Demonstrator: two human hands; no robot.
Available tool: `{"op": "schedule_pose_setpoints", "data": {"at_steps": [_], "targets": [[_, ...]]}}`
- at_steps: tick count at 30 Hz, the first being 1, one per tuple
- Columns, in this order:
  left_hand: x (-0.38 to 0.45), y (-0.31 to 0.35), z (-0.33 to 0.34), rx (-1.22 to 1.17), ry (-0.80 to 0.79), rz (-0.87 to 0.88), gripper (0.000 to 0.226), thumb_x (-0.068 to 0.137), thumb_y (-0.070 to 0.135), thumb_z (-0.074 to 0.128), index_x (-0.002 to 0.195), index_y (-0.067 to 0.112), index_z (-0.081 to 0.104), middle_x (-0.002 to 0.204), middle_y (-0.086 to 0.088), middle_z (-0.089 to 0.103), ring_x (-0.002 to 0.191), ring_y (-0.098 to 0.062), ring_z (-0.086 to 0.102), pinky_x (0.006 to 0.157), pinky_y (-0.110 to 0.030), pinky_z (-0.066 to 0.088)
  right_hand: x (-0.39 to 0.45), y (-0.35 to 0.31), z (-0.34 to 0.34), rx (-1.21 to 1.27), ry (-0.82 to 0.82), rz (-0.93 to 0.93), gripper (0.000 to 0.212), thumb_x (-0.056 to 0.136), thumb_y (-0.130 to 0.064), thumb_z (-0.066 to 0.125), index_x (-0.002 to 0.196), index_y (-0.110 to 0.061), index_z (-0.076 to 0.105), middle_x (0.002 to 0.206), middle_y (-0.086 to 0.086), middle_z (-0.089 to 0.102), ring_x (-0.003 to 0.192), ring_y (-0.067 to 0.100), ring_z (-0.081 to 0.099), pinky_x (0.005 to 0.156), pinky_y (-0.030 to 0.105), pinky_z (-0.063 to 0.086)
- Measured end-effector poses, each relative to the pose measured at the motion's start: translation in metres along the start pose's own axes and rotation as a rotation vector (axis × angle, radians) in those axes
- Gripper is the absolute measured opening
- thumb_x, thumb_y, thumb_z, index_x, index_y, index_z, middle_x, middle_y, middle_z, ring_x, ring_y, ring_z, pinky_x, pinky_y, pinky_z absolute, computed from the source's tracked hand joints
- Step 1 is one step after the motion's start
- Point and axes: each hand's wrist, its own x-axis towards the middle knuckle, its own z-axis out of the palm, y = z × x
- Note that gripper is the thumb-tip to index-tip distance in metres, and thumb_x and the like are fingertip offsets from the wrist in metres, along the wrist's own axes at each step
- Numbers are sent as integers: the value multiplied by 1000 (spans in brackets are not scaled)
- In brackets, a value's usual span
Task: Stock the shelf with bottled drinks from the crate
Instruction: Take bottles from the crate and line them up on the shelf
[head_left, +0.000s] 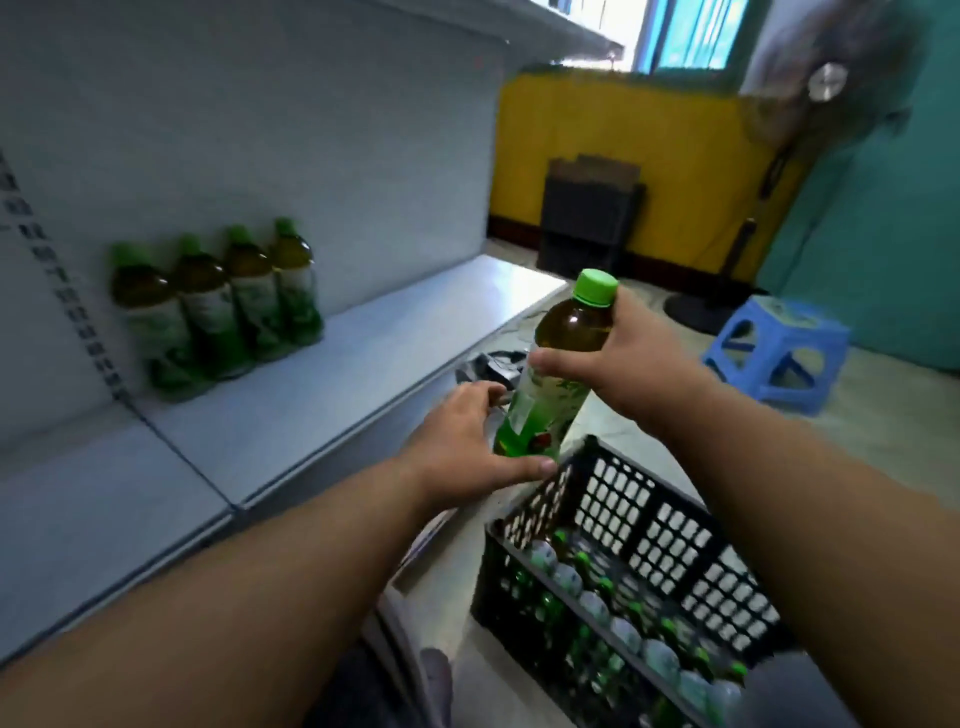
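Held in mid-air, past the front edge of the shelf (322, 395) and above the far corner of the crate (670, 525): one bottle (550, 384) with a green cap, brown drink and green label, tilted with its cap up and to the right; gripped at the shoulder by the right hand (618, 358), fingers curled round it just below the cap, thumb across the near side; cupped at the base by the left hand (462, 447), fingers spread apart, thumb lying under the bottom of the label, the other fingers reaching round the far side (contact there hard to tell).

Standing upright on the shelf, close to its back panel and toward its left end by the slotted upright: a row of four bottles (218, 306) of the same kind, touching or nearly so, somewhat blurred; bare white shelf surface to their right as far as the right-hand corner.

On the floor (883, 415) below the right arm: the black slatted crate, with more green-capped bottles lying inside; further off, a blue plastic stool (779, 348), well apart from the crate; behind it, a standing fan (826, 83) against a yellow wall.
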Motion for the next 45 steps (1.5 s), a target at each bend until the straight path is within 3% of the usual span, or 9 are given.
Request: {"op": "schedule_pose_setpoints", "data": {"at_steps": [6,16,22,25,28,31,34,39,45], "targets": [[5,-31,-60,133,181,-115,107,62,72,77,147,21,38,147,-1,44,130,-19,45,103,-39,45,49,-54,60,-15,-92,-131,67,61,-42,92,114,-28,52,103,-9,63,98,14,64,87,39,57],[103,-127,-74,251,206,-369,118,60,83,68,153,21,30,157,-3,34,142,-21,34,110,-38,36,184,-14,163,28,-259,-223,61,63,-41,90,111,-26,55,96,-12,66,89,5,63,76,26,52],[167,-183,-79,326,220,-435,119,60,85,66,151,16,31,154,-9,38,141,-27,35,113,-42,35,264,4,226,62,-354,-211,81,34,-62,80,105,-27,61,94,-5,73,88,16,71,81,43,60],[184,-212,-76,426,254,-521,100,73,78,62,146,15,35,151,-11,39,139,-28,35,112,-40,34,295,9,255,57,-367,-241,85,30,-62,79,104,-28,56,96,-3,72,91,23,70,81,48,60],[191,-234,-65,577,298,-549,86,83,75,49,144,15,38,150,-11,38,138,-28,34,112,-38,30,311,13,268,59,-331,-223,79,44,-57,85,109,-26,52,99,-3,69,92,23,68,80,48,59],[192,-249,-51,628,248,-608,97,86,77,35,155,11,18,164,-14,14,150,-28,12,123,-40,8,308,26,274,78,-262,-174,75,61,-48,89,117,-26,45,107,-4,65,96,22,65,80,43,58],[195,-258,-48,672,214,-602,101,85,78,20,158,10,6,166,-16,1,153,-28,-1,123,-42,-2,290,54,286,38,-221,-164,81,65,-43,89,128,-21,44,119,2,57,108,23,58,89,39,52],[198,-256,-54,682,109,-635,96,91,75,17,158,11,-7,165,-14,-15,151,-26,-16,122,-42,-8,293,74,310,-43,-264,-117,56,77,-38,81,121,-18,53,114,1,57,105,23,56,79,30,41],[199,-257,-55,689,59,-667,96,91,75,17,157,11,-10,164,-14,-17,151,-25,-18,122,-41,-9,317,58,340,-75,-231,-146,48,79,-39,80,103,-18,44,106,6,63,96,29,60,77,41,51]]}}
